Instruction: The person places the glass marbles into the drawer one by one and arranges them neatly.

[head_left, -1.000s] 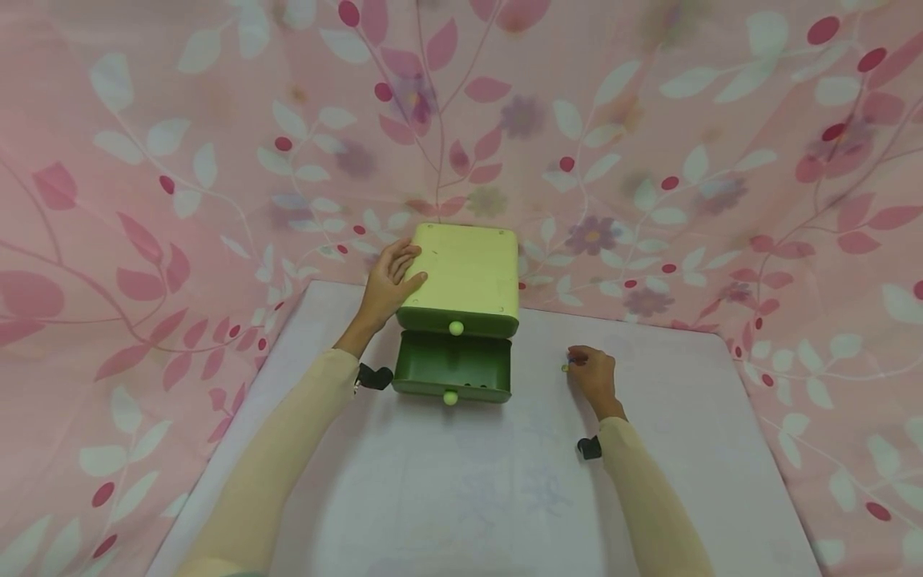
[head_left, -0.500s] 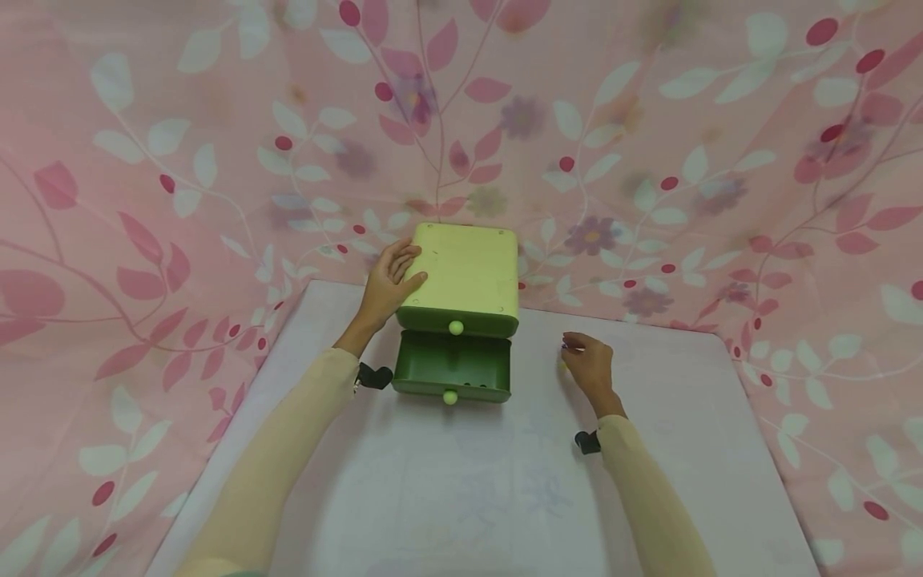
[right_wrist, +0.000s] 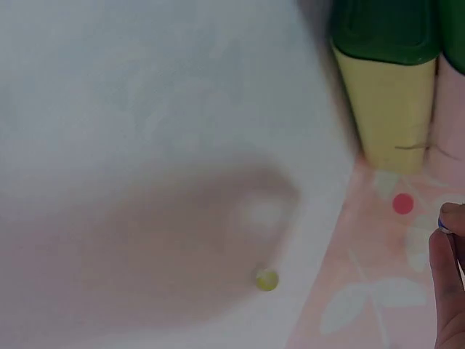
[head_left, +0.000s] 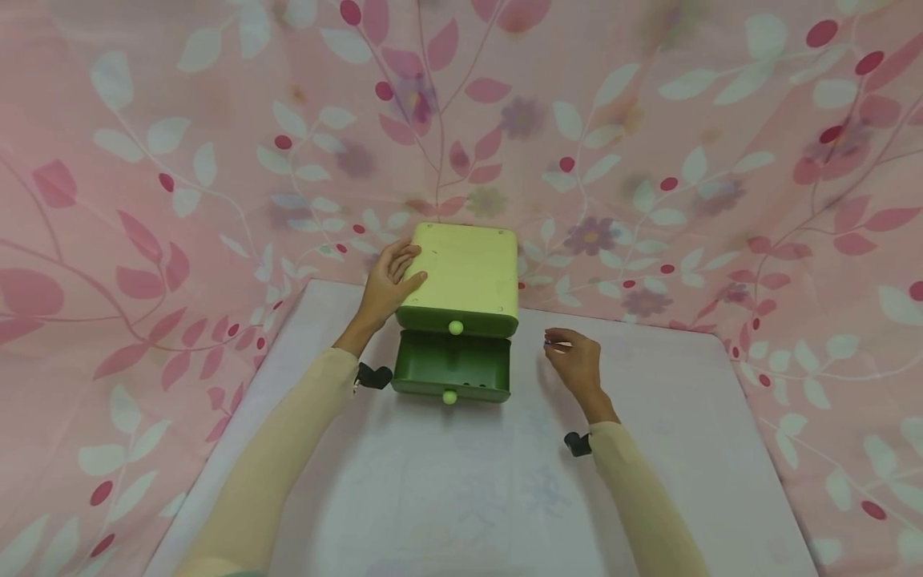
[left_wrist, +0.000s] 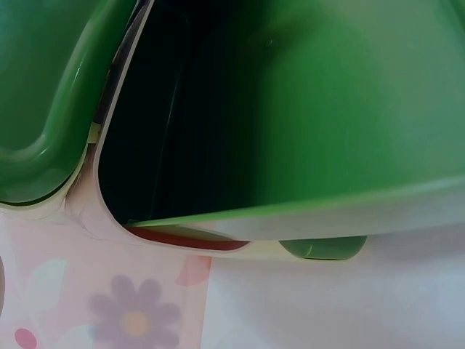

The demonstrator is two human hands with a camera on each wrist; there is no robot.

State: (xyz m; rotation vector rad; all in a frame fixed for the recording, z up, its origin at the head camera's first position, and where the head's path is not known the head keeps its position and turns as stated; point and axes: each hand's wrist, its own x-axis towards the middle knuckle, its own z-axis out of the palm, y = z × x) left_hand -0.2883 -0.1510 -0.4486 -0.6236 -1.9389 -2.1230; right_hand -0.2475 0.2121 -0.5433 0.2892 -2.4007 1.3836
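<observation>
A small box of two drawers (head_left: 465, 268) has a pale yellow-green top and dark green fronts with round light-green knobs. Its lower drawer (head_left: 450, 393) is pulled out; the left wrist view looks into the bare green inside (left_wrist: 349, 123). My left hand (head_left: 384, 288) rests against the box's left side, thumb on the top. To the right of the box, above the table, my right hand (head_left: 577, 362) pinches a tiny round thing (right_wrist: 442, 225), blue and whitish, mostly hidden by thumb and finger. A yellow-green marble (right_wrist: 267, 279) lies on the table in the right wrist view.
The white-covered table (head_left: 461, 497) stands against pink floral cloth (head_left: 649, 160) at the back and sides. The pulled-out drawer juts toward me. Dark camera mounts (head_left: 375, 377) sit at both wrists.
My right hand has lifted and moved left toward the box with the tiny thing between its fingertips. The left hand, box and drawer have stayed in place.
</observation>
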